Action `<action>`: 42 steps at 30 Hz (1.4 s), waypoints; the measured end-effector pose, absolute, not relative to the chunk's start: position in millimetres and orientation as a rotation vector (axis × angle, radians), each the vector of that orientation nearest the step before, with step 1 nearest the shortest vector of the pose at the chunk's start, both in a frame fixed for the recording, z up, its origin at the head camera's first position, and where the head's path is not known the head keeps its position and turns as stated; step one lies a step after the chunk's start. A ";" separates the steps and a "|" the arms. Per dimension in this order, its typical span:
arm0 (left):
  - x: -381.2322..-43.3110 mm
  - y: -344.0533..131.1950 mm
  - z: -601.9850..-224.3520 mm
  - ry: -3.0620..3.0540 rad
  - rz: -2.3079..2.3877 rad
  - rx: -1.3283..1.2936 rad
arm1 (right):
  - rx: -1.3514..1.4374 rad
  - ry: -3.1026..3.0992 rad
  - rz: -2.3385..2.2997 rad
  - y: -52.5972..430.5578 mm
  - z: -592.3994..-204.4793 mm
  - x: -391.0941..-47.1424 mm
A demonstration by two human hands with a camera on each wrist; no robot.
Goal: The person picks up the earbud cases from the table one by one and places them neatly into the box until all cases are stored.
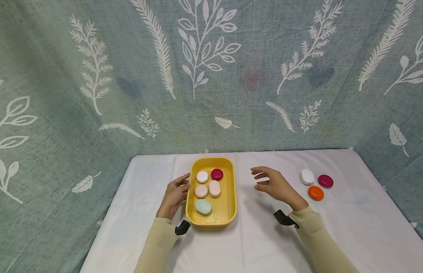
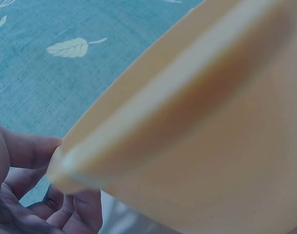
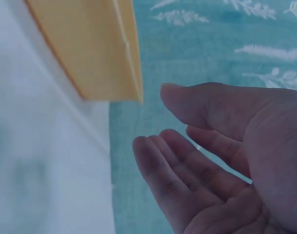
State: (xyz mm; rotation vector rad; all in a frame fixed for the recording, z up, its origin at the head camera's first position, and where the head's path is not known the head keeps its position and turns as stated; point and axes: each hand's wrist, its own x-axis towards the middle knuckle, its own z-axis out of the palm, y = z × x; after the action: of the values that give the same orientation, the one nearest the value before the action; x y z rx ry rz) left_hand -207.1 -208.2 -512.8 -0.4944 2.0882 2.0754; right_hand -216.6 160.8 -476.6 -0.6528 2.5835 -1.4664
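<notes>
A yellow tray (image 1: 229, 218) with rounded corners rests on the white-covered table. In it lie several smooth rounded pieces that look like soap bars: a white one (image 1: 202, 176), a dark red one (image 1: 216, 174), two pale pink ones, and a pale green one (image 1: 203, 207). My left hand (image 1: 173, 197) grips the tray's left side; the left wrist view has the thumb on the rim (image 2: 134, 122) and fingers beneath it. Off the tray's right side, my right hand (image 1: 274, 184) hovers with loosely bent fingers, holding nothing and apart from the tray wall (image 3: 90, 48).
On the right of the table lie three similar loose pieces: white (image 1: 307, 177), dark red (image 1: 325, 181) and orange (image 1: 315, 193). Behind the table (image 1: 259, 242) and along both its sides hangs a green leaf-patterned cloth (image 1: 204, 113).
</notes>
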 end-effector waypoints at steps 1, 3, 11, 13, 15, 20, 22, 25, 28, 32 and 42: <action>-207.2 -208.1 -512.8 2.090 2.072 -0.501 | -0.639 2.598 -1.465 164.4 -477.6 -215.5; -207.5 -207.9 -513.0 2.094 2.069 -0.499 | -0.618 2.616 -1.472 172.4 -479.7 -213.5; -207.7 -208.9 -513.5 2.088 2.075 -0.489 | -0.516 2.659 -1.502 204.0 -486.2 -204.3; -207.6 -209.0 -513.5 2.088 2.076 -0.483 | -0.495 2.671 -1.522 211.1 -487.3 -201.8; -207.6 -208.9 -513.7 2.088 2.072 -0.483 | -0.477 2.685 -1.541 217.7 -488.1 -199.3; -207.6 -208.7 -513.4 2.085 2.068 -0.484 | -0.428 2.737 -1.553 233.0 -488.4 -192.1; -207.6 -208.6 -513.2 2.085 2.069 -0.485 | -0.411 2.768 -1.539 239.1 -489.1 -189.2; -207.8 -208.4 -513.0 2.087 2.069 -0.486 | -0.387 2.817 -1.508 248.2 -491.7 -185.6; -207.1 -208.5 -511.9 2.091 2.068 -0.485 | -0.362 2.855 -1.486 256.6 -494.5 -183.1; -205.1 -208.5 -509.5 2.095 2.067 -0.480 | -0.339 2.906 -1.482 267.4 -496.8 -179.2; -204.5 -208.3 -509.9 2.097 2.065 -0.472 | -0.203 3.016 -1.442 286.8 -501.9 -169.8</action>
State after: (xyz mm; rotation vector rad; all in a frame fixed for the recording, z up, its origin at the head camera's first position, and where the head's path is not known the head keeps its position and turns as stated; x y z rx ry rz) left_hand -204.5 -208.3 -509.9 -0.4719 2.0969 2.0648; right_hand -169.8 286.8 -501.9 -0.2034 3.0164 -1.4416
